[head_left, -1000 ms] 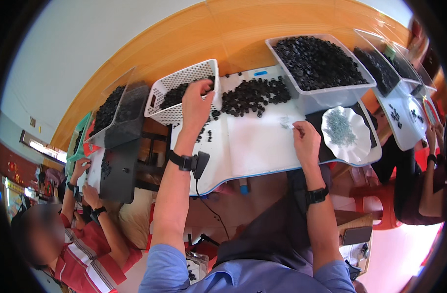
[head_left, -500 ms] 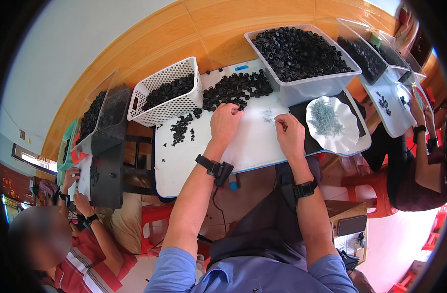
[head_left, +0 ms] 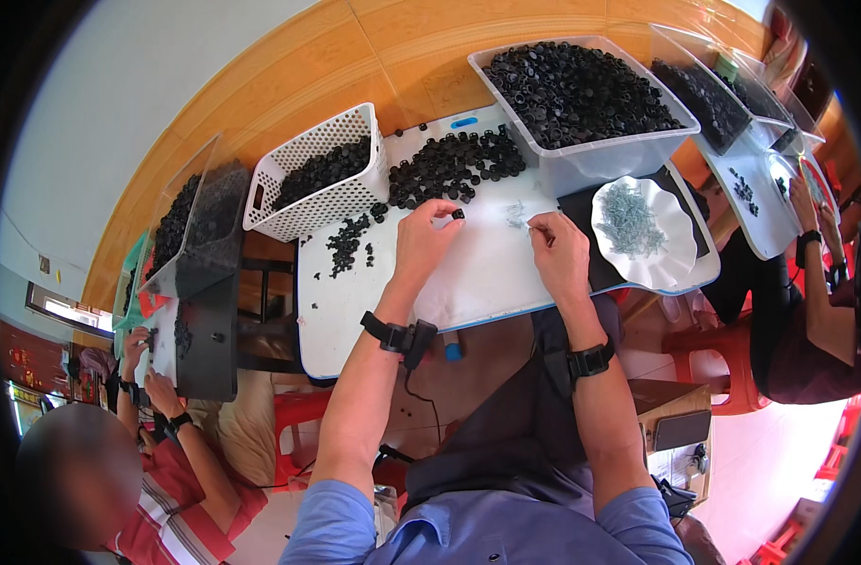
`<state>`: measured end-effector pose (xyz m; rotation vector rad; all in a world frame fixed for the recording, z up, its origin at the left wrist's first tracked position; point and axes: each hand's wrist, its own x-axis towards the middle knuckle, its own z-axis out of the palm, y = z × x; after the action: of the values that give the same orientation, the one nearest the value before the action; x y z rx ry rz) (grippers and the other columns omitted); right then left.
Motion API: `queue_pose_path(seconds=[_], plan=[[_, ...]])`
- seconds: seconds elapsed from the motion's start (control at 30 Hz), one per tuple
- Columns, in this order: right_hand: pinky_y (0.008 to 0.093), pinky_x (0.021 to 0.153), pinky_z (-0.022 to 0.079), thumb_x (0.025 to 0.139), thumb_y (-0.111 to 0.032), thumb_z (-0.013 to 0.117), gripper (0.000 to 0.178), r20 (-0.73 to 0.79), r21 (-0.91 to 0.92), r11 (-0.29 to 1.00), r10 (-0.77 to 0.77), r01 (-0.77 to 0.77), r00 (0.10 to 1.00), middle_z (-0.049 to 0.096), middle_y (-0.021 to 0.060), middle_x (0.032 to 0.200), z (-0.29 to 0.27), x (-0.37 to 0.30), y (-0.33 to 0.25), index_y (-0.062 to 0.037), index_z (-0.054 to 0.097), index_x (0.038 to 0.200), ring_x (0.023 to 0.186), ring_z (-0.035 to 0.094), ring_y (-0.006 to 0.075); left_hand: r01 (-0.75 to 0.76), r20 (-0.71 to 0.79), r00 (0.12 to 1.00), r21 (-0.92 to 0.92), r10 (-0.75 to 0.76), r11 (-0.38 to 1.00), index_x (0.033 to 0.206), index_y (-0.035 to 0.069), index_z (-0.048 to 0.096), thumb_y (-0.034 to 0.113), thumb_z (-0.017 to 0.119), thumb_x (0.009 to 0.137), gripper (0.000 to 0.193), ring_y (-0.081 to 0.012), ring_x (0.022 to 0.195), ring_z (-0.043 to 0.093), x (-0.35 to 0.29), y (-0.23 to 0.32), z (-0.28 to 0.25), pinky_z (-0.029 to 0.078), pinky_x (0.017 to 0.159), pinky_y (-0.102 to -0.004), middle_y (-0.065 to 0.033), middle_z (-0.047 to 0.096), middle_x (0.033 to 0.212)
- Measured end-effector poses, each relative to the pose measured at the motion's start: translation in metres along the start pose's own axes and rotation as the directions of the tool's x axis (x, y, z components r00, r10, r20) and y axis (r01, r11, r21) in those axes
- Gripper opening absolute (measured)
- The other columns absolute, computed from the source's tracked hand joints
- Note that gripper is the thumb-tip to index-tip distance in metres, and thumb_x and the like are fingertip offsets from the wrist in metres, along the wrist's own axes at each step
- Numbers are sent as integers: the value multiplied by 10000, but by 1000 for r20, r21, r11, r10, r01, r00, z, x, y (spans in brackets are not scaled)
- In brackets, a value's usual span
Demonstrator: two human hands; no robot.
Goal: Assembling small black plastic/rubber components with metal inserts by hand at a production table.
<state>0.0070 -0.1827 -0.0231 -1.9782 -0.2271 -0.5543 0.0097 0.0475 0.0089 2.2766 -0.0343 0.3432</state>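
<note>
Head view: my left fingers [head_left: 439,206] grip a black cap [head_left: 458,215], its axis unclear; right fingers [head_left: 545,221] together, open bench [head_left: 487,268] between.

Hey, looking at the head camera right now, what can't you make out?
- Right hand, head view: its curled fingers hide whether it holds anything.
- Black piece in the left hand, head view: too small to show its details.
- Clear tub, head view: heaped black parts hide its bottom.
- Co-worker at picture right, head view: head cut off by the dark lens rim.
</note>
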Motion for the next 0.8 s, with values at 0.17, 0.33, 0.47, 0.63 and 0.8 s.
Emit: queue_pose_path(seconds=[0.17,0.33,0.47,0.63,0.8], plan=[[386,689,547,869,-1,677,82,31,4,1000,9,-9,999,694,143,878,-2,0,-4,-20,698,946,744,694,309,-87,-54,995,31,89,996,1050,45,771,181,794,836,255,-219,906,708,-4,-9,3,535,824,-325,-99,762,1042],[386,691,548,867,-2,679,79,32,7,1000,30,-30,999,697,143,879,-3,-1,-3,-20,700,942,746,696,305,-41,-52,998,-80,37,996,1060,21,757,136,789,868,226,-123,856,678,-6,-7,7,534,770,-279,-61,755,990],[384,696,549,866,-2,679,79,38,12,999,36,-37,999,696,141,879,-2,-1,-8,-23,702,938,751,698,301,93,-8,995,-348,-102,933,1107,3,730,103,783,888,246,-80,842,663,-3,-23,3,529,747,-235,-44,750,992],[380,699,547,868,-2,675,80,36,-8,999,33,-33,999,696,139,880,-4,0,-6,-23,703,939,753,696,301,213,72,977,-428,-202,878,1099,24,739,130,790,874,254,-105,867,676,-3,-18,2,543,784,-285,-49,764,973],[314,666,530,854,23,673,92,8,5,1000,14,-14,1000,699,116,847,-2,0,-4,-5,707,935,709,690,217,26,-24,999,-178,-31,984,1129,15,716,88,781,881,266,-84,857,659,-3,-15,9,528,755,-241,-46,748,983]])
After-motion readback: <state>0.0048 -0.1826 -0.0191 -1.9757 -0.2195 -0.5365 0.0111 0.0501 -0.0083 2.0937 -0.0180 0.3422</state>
